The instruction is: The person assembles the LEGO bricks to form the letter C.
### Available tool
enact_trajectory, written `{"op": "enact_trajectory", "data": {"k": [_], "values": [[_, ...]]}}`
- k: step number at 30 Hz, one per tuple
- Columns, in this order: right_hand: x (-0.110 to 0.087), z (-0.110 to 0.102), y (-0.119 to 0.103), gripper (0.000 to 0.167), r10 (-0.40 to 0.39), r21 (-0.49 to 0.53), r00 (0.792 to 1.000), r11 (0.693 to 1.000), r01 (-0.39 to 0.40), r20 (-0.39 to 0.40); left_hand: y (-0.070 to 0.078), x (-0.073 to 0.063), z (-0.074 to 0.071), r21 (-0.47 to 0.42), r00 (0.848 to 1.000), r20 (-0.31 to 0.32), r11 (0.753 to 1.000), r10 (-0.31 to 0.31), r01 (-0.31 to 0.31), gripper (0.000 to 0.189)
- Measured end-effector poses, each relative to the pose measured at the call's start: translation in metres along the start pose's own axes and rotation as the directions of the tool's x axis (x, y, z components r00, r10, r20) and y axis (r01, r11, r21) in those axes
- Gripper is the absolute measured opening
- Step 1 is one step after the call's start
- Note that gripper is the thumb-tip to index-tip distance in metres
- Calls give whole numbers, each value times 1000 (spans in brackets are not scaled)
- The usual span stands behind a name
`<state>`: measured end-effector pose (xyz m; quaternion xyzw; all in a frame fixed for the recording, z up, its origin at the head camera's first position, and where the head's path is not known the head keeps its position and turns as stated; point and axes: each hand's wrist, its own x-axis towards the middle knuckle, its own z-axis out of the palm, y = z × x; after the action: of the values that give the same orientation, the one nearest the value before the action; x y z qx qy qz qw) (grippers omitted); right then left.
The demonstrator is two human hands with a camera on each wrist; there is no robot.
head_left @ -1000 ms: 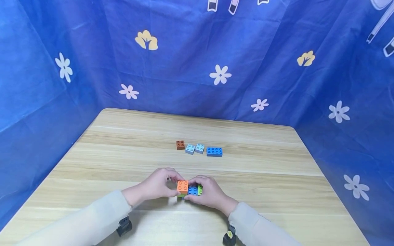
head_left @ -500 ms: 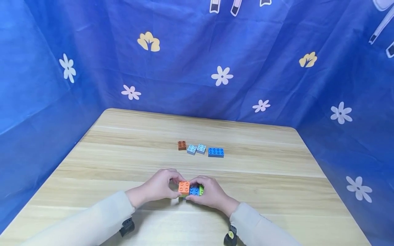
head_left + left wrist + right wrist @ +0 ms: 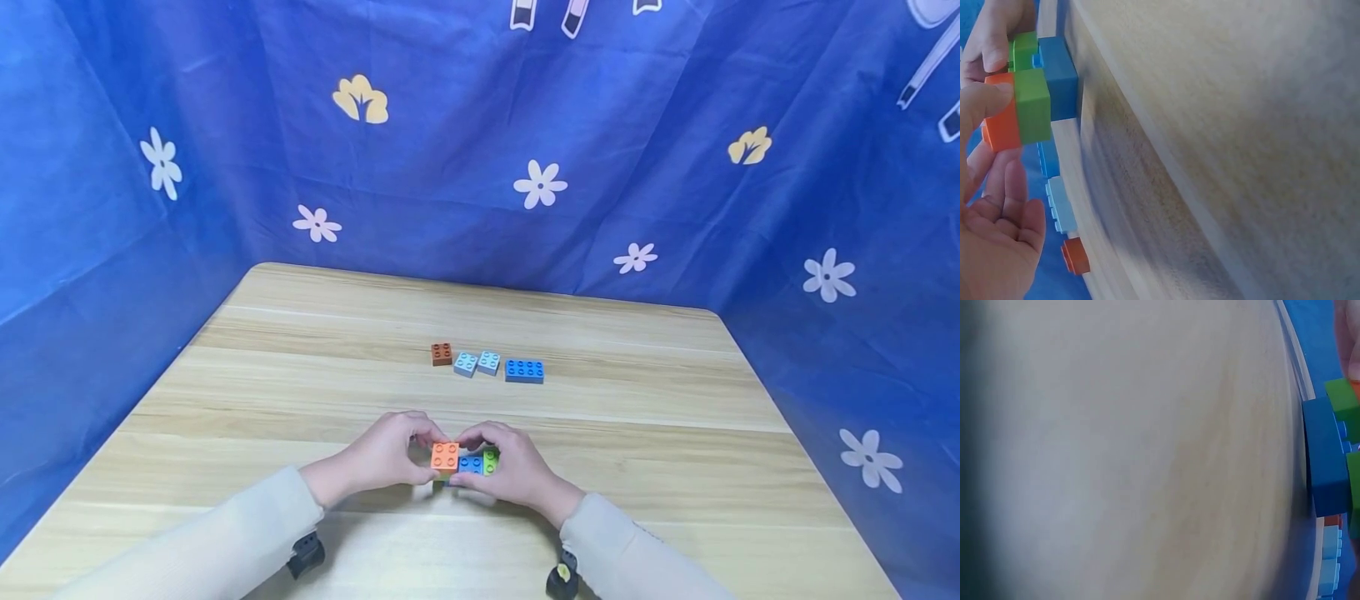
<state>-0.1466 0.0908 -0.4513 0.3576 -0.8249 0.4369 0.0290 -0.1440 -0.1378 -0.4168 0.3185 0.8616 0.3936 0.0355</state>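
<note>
My left hand (image 3: 386,454) pinches an orange brick (image 3: 445,457) between thumb and fingers. That orange brick sits on a green brick (image 3: 1033,105), which stands on one end of a long blue brick (image 3: 1060,81). Blue studs show in the middle, and another green brick (image 3: 491,462) is on the right end. My right hand (image 3: 517,467) arches around this right end, thumb in front and index finger behind. Its thumb (image 3: 994,55) shows near the upper side of the right green brick in the left wrist view. I cannot tell whether it grips the bricks.
Farther back on the wooden table (image 3: 637,433) lie a brown brick (image 3: 441,355), two light blue bricks (image 3: 466,364) and a blue brick (image 3: 524,372) with two rows of studs. A blue patterned cloth (image 3: 450,167) hangs around the back and sides.
The right hand's fingers have lifted and spread slightly, so more of the right green brick shows. The left hand keeps its pinch on the orange brick. The head view has shifted a little.
</note>
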Motion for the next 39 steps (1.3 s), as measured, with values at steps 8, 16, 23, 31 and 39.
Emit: {"op": "enact_trajectory", "data": {"k": [8, 16, 23, 31, 39], "values": [[1, 1, -1, 39, -18, 42, 1000, 999, 19, -15, 2, 1, 0, 5, 1000, 10, 1000, 2, -2, 33], [1, 1, 1, 37, 2, 52, 1000, 999, 0, -30, -5, 4, -1, -10, 998, 62, 1000, 23, -22, 34], [0, 3, 4, 39, 18, 61, 999, 998, -16, -28, -25, 12, -17, -67, 985, 171, 998, -11, 23, 58], [-1, 2, 2, 39, 51, 64, 999, 997, -49, -19, -59, 29, -33, -47, 991, 76, 992, -112, 116, 57], [-1, 2, 2, 38, 55, 70, 998, 996, -54, -12, -70, 51, -38, -64, 974, -69, 975, -217, 213, 56]]}}
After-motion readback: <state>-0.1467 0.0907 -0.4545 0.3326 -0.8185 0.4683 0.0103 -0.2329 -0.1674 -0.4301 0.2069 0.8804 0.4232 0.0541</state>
